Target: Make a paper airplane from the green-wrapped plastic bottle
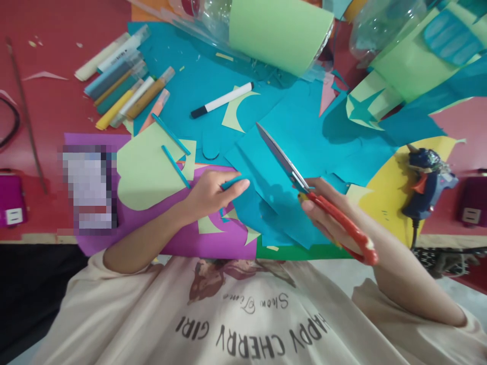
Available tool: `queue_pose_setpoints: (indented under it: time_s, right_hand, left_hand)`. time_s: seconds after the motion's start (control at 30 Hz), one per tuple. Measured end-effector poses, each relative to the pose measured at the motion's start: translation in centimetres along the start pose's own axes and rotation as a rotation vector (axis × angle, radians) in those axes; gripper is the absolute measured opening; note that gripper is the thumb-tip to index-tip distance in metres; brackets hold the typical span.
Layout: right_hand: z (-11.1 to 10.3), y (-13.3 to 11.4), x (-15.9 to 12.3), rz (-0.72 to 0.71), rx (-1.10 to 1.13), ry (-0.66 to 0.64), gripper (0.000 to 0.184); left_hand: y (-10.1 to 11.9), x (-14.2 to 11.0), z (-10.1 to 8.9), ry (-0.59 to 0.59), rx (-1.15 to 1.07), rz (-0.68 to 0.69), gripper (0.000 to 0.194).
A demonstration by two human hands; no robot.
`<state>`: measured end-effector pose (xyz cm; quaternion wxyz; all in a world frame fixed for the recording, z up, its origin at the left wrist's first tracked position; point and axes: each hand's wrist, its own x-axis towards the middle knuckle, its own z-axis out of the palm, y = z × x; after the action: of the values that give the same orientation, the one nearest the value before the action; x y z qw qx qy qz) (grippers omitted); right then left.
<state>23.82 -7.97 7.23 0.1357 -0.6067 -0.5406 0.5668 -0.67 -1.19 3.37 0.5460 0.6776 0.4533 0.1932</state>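
Scissors [338, 218]: on the near side of the white marker [222, 100] and to its right, raised in front of blue sheets [300, 119]. Long axis diagonal, from red handles at near right to blade tips at far left; the tips point toward the marker but stay apart from it. Blades lie nearly together.

Right hand [322, 223]: grasping the scissors around the handles, close to the pivot.

Left hand [209, 197]: on the near side of the marker, pinching a small blue paper piece [231, 183] between thumb and fingers. The piece's long axis runs mostly sideways, slightly aslant, its far end to the right. Its full outline is hidden by the hand.

Near-left of the marker: a pale green sheet [140, 177] with two narrow blue strips [175, 166] on it, both slanting from far left to near right. A purple sheet [232, 243] lies directly on the near side.

Left of the marker and slightly beyond: a group of capped markers [146, 99], side by side on the red table [41, 111].

Beyond the marker, to the right: a bottle wrapped in green paper [279, 33], on its side. Well to the right, nearer: a glue gun [428, 190] on a yellow sheet [380, 197].
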Motion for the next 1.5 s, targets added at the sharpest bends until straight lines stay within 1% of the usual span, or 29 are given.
queue_pose_setpoints:
  time_s: [0.07,0.13,0.27,0.37,0.43,0.53,0.63,0.7,0.77,0.8,0.83,0.87,0.9,0.93,0.97,1.03,1.13,1.2,1.27,1.37,1.5]
  right_hand:
    - [-0.8,-0.1,0.3,-0.018,-0.303,0.141,0.053]
    - [-1.2,0.2,0.9,-0.024,-0.497,0.247,0.057]
    - [-1.9,0.9,2.2,0.026,-0.697,0.425,0.055]
    - [-2.4,0.8,3.2,0.116,-0.775,0.48,0.047]
    - [-2.7,0.6,3.6,0.171,-0.816,0.492,0.047]
    - [-3.0,0.6,3.6,0.188,-0.882,0.497,0.05]
    - [-3.4,0.8,3.0,0.097,-0.971,0.494,0.052]
    - [-3.6,0.9,2.5,0.008,-1.009,0.559,0.047]
    - [-3.5,0.8,2.3,-0.136,-0.948,0.631,0.043]
    - [-3.2,0.6,2.3,-0.227,-0.865,0.619,0.044]
    - [-2.8,0.5,2.4,-0.316,-0.753,0.56,0.047]
    - [-2.3,0.2,2.5,-0.394,-0.626,0.46,0.049]
    - [-1.7,0.0,2.8,-0.447,-0.504,0.331,0.05]
    - [-1.0,-0.3,3.1,-0.464,-0.403,0.221,0.05]
    - [-0.3,-0.5,3.5,-0.46,-0.334,0.129,0.048]
    - [0.9,-1.0,4.3,-0.395,-0.258,0.021,0.038]
    - [1.8,-1.4,5.8,-0.306,-0.116,-0.026,0.028]
    - [1.9,-1.7,6.6,-0.299,-0.007,-0.055,0.025]
    - [2.0,-1.8,7.2,-0.31,0.059,-0.084,0.023]
    - [2.2,-1.8,8.1,-0.329,0.082,-0.067,0.019]
    - [2.6,-1.6,8.9,-0.344,0.152,0.023,0.019]
  left_hand:
    - [-0.3,-0.1,0.3,0.005,0.088,0.12,0.042]
    - [-0.6,-0.1,0.4,0.024,0.151,0.239,0.043]
    - [-1.0,0.3,0.4,0.089,0.199,0.409,0.049]
    - [-0.9,0.5,0.2,0.133,0.198,0.464,0.053]
    - [-0.8,0.6,0.2,0.139,0.178,0.443,0.053]
    - [-0.7,0.4,0.1,0.118,0.125,0.323,0.051]
    - [-0.7,0.2,-0.1,0.098,0.061,0.148,0.046]
    - [-0.7,0.2,-0.4,0.083,0.004,0.057,0.043]
    - [-0.7,0.3,-0.5,0.082,-0.07,0.009,0.039]
    - [-0.7,0.4,-0.5,0.094,-0.103,-0.001,0.038]
    - [-0.7,0.5,-0.6,0.106,-0.129,-0.009,0.038]
    - [-0.7,0.5,-0.6,0.114,-0.146,-0.019,0.038]
    - [-0.7,0.6,-0.6,0.123,-0.16,-0.032,0.038]
    - [-0.7,0.7,-0.6,0.137,-0.174,-0.046,0.036]
    - [-0.8,0.8,-0.6,0.156,-0.193,-0.063,0.032]
    - [-0.8,1.0,-0.6,0.208,-0.243,-0.089,0.023]
    - [-0.9,1.4,-0.8,0.265,-0.293,-0.068,0.021]
    - [-0.9,1.5,-0.8,0.276,-0.288,-0.015,0.021]
    - [-0.8,1.7,-0.8,0.277,-0.273,0.033,0.026]
    - [-0.6,1.9,-0.8,0.273,-0.283,0.061,0.031]
    - [0.0,2.4,-1.0,0.268,-0.341,0.068,0.042]
